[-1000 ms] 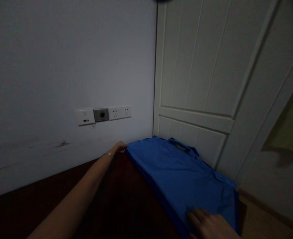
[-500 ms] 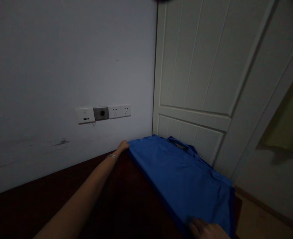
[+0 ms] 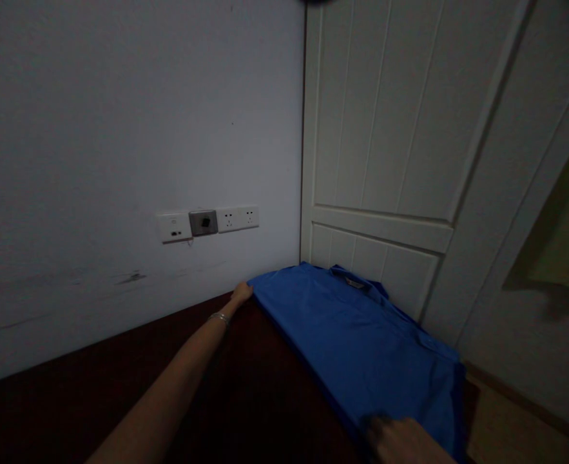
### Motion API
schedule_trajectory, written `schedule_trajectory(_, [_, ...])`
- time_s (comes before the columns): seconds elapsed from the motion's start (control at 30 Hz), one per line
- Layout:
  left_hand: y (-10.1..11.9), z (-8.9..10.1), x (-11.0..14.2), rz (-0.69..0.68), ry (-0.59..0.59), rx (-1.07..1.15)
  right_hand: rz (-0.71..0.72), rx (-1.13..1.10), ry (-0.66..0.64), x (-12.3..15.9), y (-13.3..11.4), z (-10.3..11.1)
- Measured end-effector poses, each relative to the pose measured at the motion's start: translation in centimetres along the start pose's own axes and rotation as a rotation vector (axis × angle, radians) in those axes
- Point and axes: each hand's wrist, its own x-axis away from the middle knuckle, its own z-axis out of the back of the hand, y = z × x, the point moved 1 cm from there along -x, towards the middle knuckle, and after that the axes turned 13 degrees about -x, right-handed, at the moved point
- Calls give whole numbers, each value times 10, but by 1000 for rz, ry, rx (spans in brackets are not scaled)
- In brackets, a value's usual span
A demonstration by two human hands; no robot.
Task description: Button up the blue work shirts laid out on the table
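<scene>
hands point(image 3: 242, 292) still touch one edge of blue cloth point(image 3: 347, 335).

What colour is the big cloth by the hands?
The cloth is blue, darker along its edges; the head view shows it best.

The cloth point(image 3: 352, 341) is blue with darker blue edges point(image 3: 458, 406), the table point(image 3: 265, 386) dark reddish brown, the wall point(image 3: 120, 129) pale grey with dark smudges point(image 3: 132, 278), the door point(image 3: 376, 129) off-white with grooved lines

The dark red surface point(image 3: 245, 386) carried a blue cloth point(image 3: 352, 341), laid along its right edge into the far corner.
</scene>
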Motion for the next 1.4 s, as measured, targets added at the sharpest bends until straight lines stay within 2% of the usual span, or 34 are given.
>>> schedule_trajectory(0.17, [-14,3,19,27,-64,194,-43,44,26,-45,-17,32])
schedule_trajectory(0.27, [-28,8,39,47,-46,276,-7,5,-30,-85,-26,54])
schedule_trajectory(0.43, [-63,19,76,110,30,343,30,-90,-94,-147,-40,66])
schedule_trajectory(0.57, [-106,33,107,165,101,337,79,-116,-112,-189,-59,58])
schedule_trajectory(0.73, [-173,57,154,272,191,231,125,-136,-118,-230,-93,46])
schedule_trajectory(0.9, [-241,84,209,343,278,38,170,-151,-142,-256,-130,34])
schedule_trajectory(1.03, [-283,100,256,370,296,-128,202,-176,-161,-268,-158,24])
schedule_trajectory(1.13, [-303,105,287,373,275,-254,193,-216,-186,-273,-174,15])
schedule_trajectory(1.23, [-312,102,310,361,236,-377,158,-292,-152,-276,-185,1])
schedule_trajectory(1.3, [-314,98,316,350,204,-440,113,-357,-104,-278,-188,-11])
schedule_trajectory(1.4, [-307,92,313,326,161,-497,42,-432,-44,-279,-190,-30])
